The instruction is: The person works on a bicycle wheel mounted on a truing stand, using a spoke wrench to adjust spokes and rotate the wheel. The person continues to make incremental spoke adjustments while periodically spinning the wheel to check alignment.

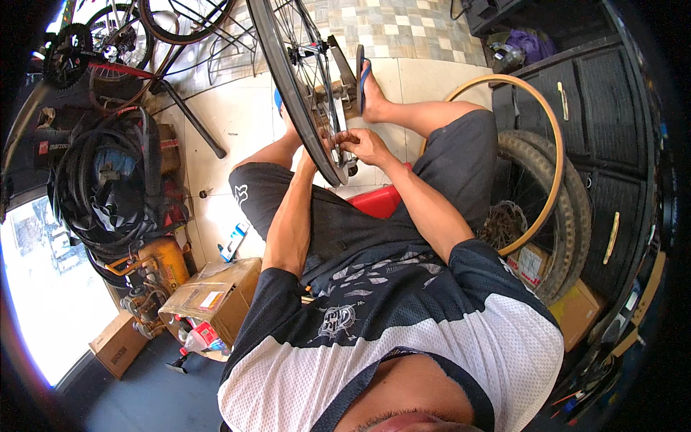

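A bicycle wheel [282,86] with a black rim and thin spokes stands upright between my legs. It sits in a metal stand [340,119], which looks like a truing stand. My right hand [366,146] is at the near right side of the rim, its fingers curled and pinched by the spokes. Whatever lies between those fingertips is too small to make out. On the other side, my left hand [314,151] reaches in close to the rim, with most of its fingers hidden behind the wheel. The hub [306,50] shows farther up, among the spokes.
Below the wheel lies a red object [376,202]. To my right are a tan rim [558,144], knobby tires [576,216] and black drawers [604,101]. On my left are coiled tires [86,180], an orange machine [164,263] and a cardboard box [237,277]. Bicycles [122,43] stand far left.
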A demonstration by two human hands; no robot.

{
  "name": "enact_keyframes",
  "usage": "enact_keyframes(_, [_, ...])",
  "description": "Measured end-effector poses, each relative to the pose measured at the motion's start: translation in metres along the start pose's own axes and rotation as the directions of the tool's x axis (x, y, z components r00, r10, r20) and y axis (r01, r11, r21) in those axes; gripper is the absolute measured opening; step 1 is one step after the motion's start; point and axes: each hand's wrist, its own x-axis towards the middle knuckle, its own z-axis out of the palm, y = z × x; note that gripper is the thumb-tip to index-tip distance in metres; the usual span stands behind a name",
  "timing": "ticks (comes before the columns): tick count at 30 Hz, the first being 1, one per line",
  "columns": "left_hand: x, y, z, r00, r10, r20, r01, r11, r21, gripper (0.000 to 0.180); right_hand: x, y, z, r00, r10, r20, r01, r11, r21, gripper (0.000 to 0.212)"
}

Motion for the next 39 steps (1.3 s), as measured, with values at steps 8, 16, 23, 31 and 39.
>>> enact_keyframes(8, [0.004,-0.024,0.022,0.992,0.039,-0.122,-0.047,0.997,-0.068,0.054,-0.001,-0.015,0.0,0.999,0.031,0.018,-0.03,0.997,-0.074,0.019])
enact_keyframes(16, [0.013,-0.051,0.028,0.97,-0.225,0.089,0.242,0.891,-0.384,0.067,-0.002,-0.027,-0.001,0.996,0.09,0.02,-0.092,0.985,0.143,0.022])
enact_keyframes(23, [0.023,-0.047,0.025,0.914,-0.324,0.243,0.403,0.672,-0.621,0.101,-0.001,-0.031,-0.014,0.979,0.105,-0.177,-0.071,0.979,0.19,0.027])
enact_keyframes(31, [0.023,-0.007,0.004,0.881,-0.322,0.346,0.472,0.613,-0.633,0.049,0.002,-0.012,-0.019,0.957,0.179,-0.227,-0.145,0.977,0.159,0.027])
enact_keyframes(39, [0.026,-0.021,0.0,0.867,-0.237,0.439,0.47,0.684,-0.558,0.09,0.0,-0.021,-0.021,0.964,0.196,-0.181,-0.165,0.971,0.171,0.025])
